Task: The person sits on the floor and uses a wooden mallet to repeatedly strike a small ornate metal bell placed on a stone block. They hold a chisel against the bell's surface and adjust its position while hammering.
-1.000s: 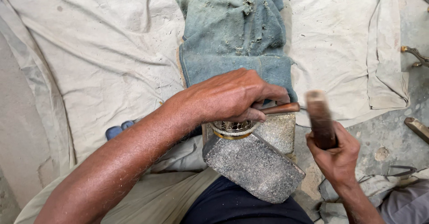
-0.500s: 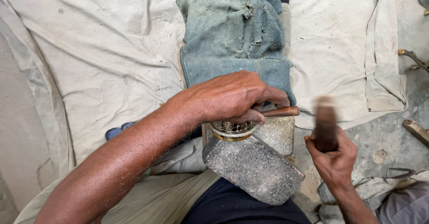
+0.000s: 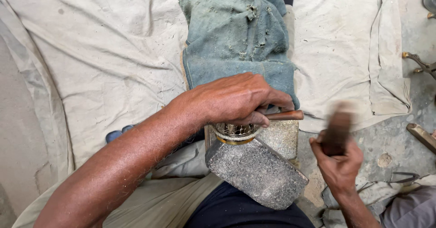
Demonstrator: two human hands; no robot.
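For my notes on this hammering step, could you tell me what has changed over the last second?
The right hand swung its dark wooden striker, now motion-blurred, slightly left. The left hand stayed clamped over the pierced metal ring and slim tool on the stone block; the blue cloth is unmoved.

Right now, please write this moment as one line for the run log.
left hand: presses metal ring and thin tool on stone block | right hand: grips blurred mallet | blue cloth behind
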